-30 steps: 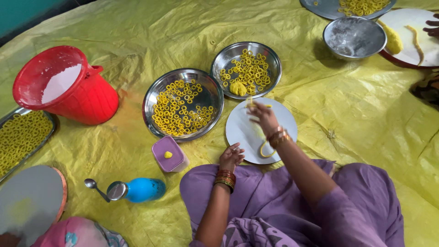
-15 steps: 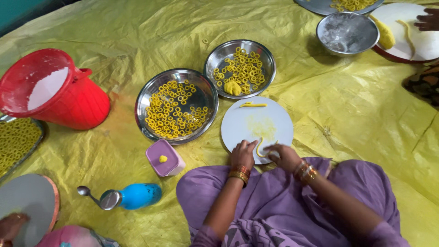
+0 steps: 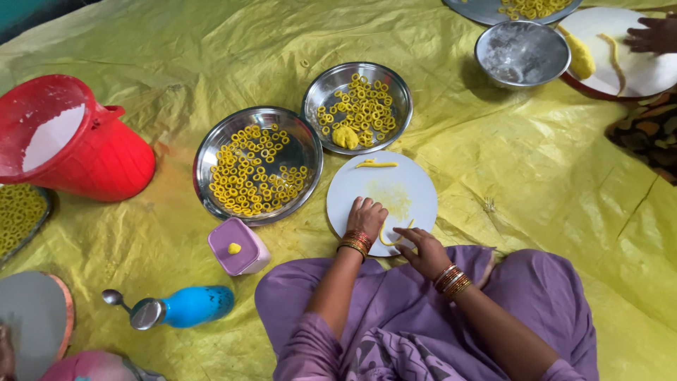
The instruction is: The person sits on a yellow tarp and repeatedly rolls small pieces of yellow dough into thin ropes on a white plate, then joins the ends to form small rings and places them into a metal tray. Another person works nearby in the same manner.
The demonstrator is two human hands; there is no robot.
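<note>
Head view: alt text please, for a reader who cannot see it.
Both hands, left hand and right hand, bend a thin yellow dough strip on a round white board. Two steel plates of yellow dough rings sit beyond, on a yellow sheet.
</note>
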